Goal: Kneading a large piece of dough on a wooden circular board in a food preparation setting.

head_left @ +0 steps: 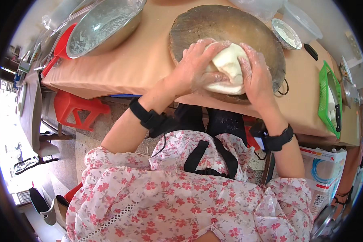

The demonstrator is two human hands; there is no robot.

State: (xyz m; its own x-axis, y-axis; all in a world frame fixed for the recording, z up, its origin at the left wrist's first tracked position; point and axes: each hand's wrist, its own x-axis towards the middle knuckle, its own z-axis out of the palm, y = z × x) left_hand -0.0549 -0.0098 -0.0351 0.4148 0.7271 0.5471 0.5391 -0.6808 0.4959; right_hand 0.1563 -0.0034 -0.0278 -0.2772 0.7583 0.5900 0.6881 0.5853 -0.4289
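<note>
A lump of white dough (230, 64) sits on a round wooden board (213, 22) at the table's near edge. My left hand (199, 64) curves round its left side, with fingers over the top and the thumb lower down on it. From the right, my right hand (256, 74) presses against the dough with its fingers bent over the edge. Both hands are dusted with flour. The dough is folded, with a crease at its lower right. Its underside is hidden.
Left on the table stands a floury metal bowl (105, 30) beside a red-handled scoop or dipper (62, 48). Right of the board are a small bowl of flour (286, 34), a clear plastic tub (302, 22) and a green basket (326, 101) with a black-handled knife (338, 117). A red stool (74, 107) stands below.
</note>
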